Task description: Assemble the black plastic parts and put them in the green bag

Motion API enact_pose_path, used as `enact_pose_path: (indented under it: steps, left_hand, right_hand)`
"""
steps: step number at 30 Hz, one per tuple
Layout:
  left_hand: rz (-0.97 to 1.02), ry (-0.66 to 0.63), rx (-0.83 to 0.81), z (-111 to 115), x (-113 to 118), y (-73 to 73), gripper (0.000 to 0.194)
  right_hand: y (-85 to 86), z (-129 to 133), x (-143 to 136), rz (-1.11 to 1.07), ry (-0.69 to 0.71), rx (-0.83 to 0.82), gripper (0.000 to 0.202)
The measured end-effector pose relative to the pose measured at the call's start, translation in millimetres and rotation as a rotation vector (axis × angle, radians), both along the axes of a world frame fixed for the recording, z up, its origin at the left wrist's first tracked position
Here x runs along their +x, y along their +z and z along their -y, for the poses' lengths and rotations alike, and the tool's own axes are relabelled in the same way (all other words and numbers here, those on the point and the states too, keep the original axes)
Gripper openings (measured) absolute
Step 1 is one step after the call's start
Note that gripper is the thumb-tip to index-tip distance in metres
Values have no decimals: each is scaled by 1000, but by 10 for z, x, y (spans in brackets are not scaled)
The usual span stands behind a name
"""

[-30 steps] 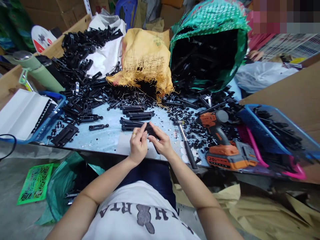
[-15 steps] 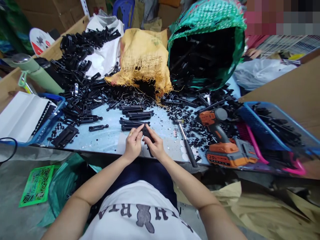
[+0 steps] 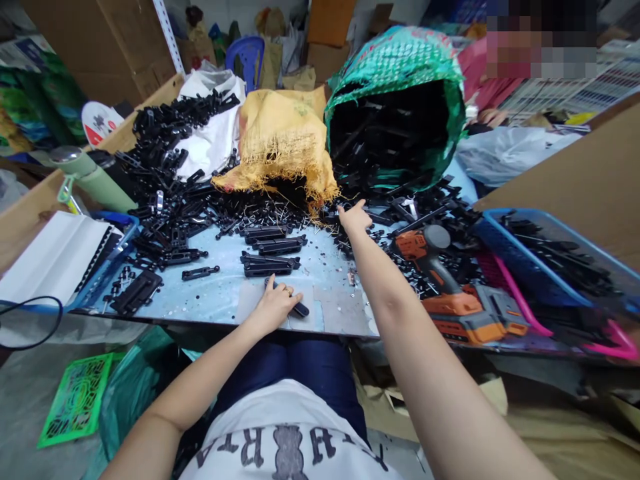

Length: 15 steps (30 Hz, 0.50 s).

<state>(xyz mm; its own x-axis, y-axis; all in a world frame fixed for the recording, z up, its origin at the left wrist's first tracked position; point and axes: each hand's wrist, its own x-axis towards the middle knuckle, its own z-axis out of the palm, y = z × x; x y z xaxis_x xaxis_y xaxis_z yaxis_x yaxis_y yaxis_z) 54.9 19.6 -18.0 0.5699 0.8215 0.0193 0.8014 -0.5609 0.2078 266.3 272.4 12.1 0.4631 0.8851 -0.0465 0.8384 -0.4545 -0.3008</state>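
Observation:
My left hand point(image 3: 276, 308) is closed over a long black plastic part point(image 3: 301, 309) and holds it down at the table's front edge. Part of it is covered by the fingers. My right hand point(image 3: 356, 217) is stretched out to the heap of small black pieces and screws point(image 3: 345, 241) below the green sack. Its thumb and forefinger are apart, and the other fingers are partly hidden. Just beyond my left hand, several black arm-shaped parts point(image 3: 270, 267) lie in short stacks.
An orange cordless drill point(image 3: 437, 287) rests right of my right forearm. Beyond are a yellow sack point(image 3: 285, 133) and a green sack point(image 3: 395, 60) of black parts. Blue baskets point(image 3: 550, 217) flank the table. A person's red sleeve point(image 3: 510, 83) shows at the back right.
My right hand has left the black part and reached forward and right to the small-pieces heap. My left hand has lowered the part onto the table. The hammer is now hidden behind my right arm.

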Motion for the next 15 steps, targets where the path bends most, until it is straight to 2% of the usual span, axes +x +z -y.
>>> enact_pose_path:
  steps: [4, 7, 9, 10, 12, 14, 15]
  left_hand:
    - [-57, 89, 8, -41, -19, 70, 40]
    - [-101, 162, 27, -55, -73, 114, 39]
    - [-124, 192, 41, -83, -106, 106, 38]
    - [-129, 204, 46, -96, -118, 93, 37]
    - [-124, 220, 44, -107, -136, 61, 36]
    - [-100, 223, 23, -89, -146, 36, 34]
    - [-84, 217, 7, -72, -148, 31, 33]
  right_hand:
    - [21, -68, 25, -100, -77, -82, 101]
    - [34, 27, 100, -133, -79, -85, 100]
    - [27, 204, 156, -143, -53, -50, 96]
    - [15, 336, 184, -155, 3, -7, 93]
    - [-25, 684, 240, -190, 234, 133, 78]
    - [-71, 1107, 296, -226, 584, 274, 53]
    - [-90, 1326, 319, -238, 771, 295, 42]
